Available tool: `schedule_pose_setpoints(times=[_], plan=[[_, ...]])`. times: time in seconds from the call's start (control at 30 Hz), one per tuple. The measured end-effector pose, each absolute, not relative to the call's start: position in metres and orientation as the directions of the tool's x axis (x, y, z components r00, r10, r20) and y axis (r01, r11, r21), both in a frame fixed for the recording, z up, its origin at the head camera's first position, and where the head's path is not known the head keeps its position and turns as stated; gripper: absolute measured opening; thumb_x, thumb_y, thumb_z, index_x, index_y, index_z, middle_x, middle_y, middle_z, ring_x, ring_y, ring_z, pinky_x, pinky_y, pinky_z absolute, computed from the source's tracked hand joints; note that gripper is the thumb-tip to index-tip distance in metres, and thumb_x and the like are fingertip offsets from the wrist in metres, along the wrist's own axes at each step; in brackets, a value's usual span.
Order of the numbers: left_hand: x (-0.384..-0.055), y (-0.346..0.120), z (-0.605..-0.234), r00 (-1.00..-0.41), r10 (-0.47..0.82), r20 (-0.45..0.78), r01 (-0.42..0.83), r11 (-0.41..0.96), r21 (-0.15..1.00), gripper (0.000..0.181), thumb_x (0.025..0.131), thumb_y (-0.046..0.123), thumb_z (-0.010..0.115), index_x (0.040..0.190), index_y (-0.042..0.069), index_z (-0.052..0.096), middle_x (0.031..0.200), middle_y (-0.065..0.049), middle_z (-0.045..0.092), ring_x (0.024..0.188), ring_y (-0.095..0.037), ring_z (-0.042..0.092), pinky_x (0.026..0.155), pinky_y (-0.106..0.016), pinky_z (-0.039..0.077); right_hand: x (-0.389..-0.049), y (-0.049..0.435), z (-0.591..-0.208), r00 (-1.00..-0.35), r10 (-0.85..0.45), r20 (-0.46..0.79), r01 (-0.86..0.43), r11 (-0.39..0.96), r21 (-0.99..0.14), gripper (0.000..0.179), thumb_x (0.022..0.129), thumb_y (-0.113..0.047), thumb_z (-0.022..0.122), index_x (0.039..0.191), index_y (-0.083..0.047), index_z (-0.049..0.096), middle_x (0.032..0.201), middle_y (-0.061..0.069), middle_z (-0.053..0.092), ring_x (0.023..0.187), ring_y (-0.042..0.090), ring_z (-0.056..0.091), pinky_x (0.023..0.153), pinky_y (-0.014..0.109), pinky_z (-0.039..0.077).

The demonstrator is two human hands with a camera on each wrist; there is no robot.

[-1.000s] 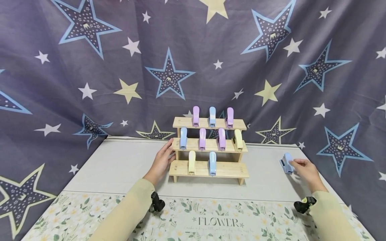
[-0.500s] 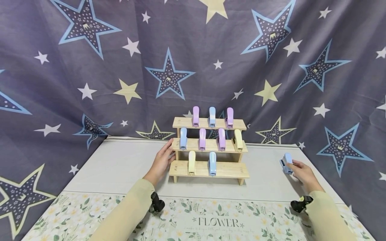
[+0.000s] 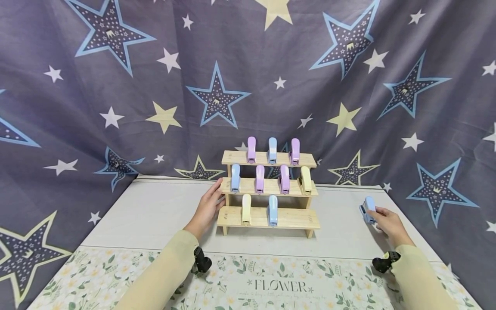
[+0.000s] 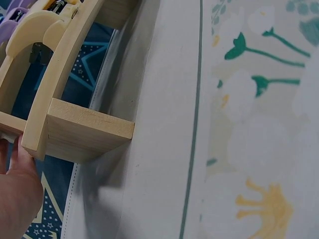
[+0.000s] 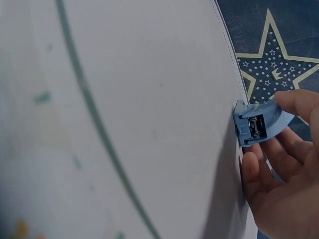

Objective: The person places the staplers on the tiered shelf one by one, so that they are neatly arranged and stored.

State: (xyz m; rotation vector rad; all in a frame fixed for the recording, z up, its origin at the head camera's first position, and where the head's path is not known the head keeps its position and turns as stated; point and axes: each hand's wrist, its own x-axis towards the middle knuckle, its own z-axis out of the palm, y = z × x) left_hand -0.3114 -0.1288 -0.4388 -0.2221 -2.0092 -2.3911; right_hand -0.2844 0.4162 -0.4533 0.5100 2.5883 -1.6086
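Observation:
A small light-blue stapler (image 3: 369,210) stands on the white cloth at the far right. My right hand (image 3: 390,224) holds it, thumb on one side and fingers round the other. In the right wrist view the stapler (image 5: 264,123) shows a metal spring in its side, and my right hand (image 5: 286,174) comes in from the right. My left hand (image 3: 209,209) grips the left end of the middle shelf of a wooden tiered stand (image 3: 294,217). In the left wrist view my left hand's fingers (image 4: 21,157) reach behind the end of the shelf board.
Purple, blue and yellow staplers stand in rows on the three tiers, such as a yellow stapler (image 3: 246,209) and a blue stapler (image 3: 273,211) on the lowest one. A flowered mat (image 3: 286,275) lies at the front. A star-patterned curtain (image 3: 271,64) hangs behind.
My right hand has shifted slightly left and its fingers reach further round the blue stapler, which stays in place. My left hand and the stand have not moved.

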Motion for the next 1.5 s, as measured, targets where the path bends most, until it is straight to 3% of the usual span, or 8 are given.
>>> schedule_pose_setpoints(times=[0.3,0.53,0.77,1.07,1.3,1.5], plan=[[-0.311,-0.127,-0.438,-0.991,0.077,0.108,0.093,-0.174,0.98,0.051,0.11,0.022,0.04,0.16,0.015,0.028,0.16,-0.011,0.031,0.142,-0.032,0.037,0.118,-0.04,0.034,-0.284,0.415,-0.455,-0.938,0.292,-0.187,0.305,0.436,-0.847,0.074,0.102,-0.038,0.05,0.15,0.014,0.028,0.144,0.036,0.039,0.089,0.018,0.054,0.061,0.02,0.051],[-0.31,-0.128,-0.437,-0.988,0.088,0.124,0.107,-0.169,0.98,0.052,0.111,0.021,0.038,0.16,0.012,0.025,0.16,-0.013,0.03,0.143,-0.033,0.035,0.119,-0.042,0.033,-0.278,0.409,-0.45,-0.948,0.279,-0.153,0.281,0.509,-0.814,0.076,0.101,-0.042,0.048,0.147,0.016,0.033,0.141,0.038,0.042,0.089,0.017,0.06,0.061,0.018,0.054],[-0.309,-0.127,-0.437,-0.991,0.082,0.109,0.096,-0.157,0.983,0.052,0.111,0.023,0.038,0.16,0.014,0.026,0.161,-0.009,0.029,0.143,-0.031,0.036,0.118,-0.04,0.034,-0.27,0.395,-0.44,-0.973,0.228,-0.044,0.176,0.605,-0.776,0.069,0.102,-0.043,0.046,0.138,0.016,0.043,0.129,0.035,0.052,0.098,0.028,0.059,0.066,0.024,0.057],[-0.311,-0.128,-0.437,-0.991,0.081,0.105,0.091,-0.163,0.982,0.051,0.11,0.024,0.039,0.16,0.017,0.028,0.16,-0.009,0.03,0.143,-0.031,0.036,0.118,-0.04,0.034,-0.263,0.368,-0.417,-0.994,0.081,0.069,0.002,0.666,-0.746,0.042,0.1,-0.032,0.054,0.114,0.008,0.052,0.097,0.014,0.063,0.077,0.014,0.059,0.064,0.027,0.057],[-0.31,-0.129,-0.437,-0.989,0.088,0.116,0.099,-0.174,0.98,0.052,0.11,0.024,0.039,0.16,0.016,0.027,0.16,-0.01,0.03,0.143,-0.032,0.036,0.119,-0.041,0.033,-0.255,0.343,-0.4,-0.994,-0.033,0.106,-0.101,0.664,-0.741,0.037,0.1,-0.034,0.061,0.111,0.0,0.052,0.094,0.009,0.063,0.078,0.017,0.062,0.072,0.036,0.06],[-0.311,-0.129,-0.438,-0.99,0.088,0.11,0.094,-0.171,0.981,0.051,0.11,0.024,0.039,0.16,0.017,0.027,0.161,-0.01,0.03,0.143,-0.032,0.035,0.119,-0.041,0.033,-0.249,0.321,-0.393,-0.985,-0.114,0.129,-0.172,0.648,-0.742,0.033,0.096,-0.032,0.068,0.105,-0.004,0.053,0.087,0.005,0.06,0.077,0.014,0.06,0.067,0.03,0.058]])
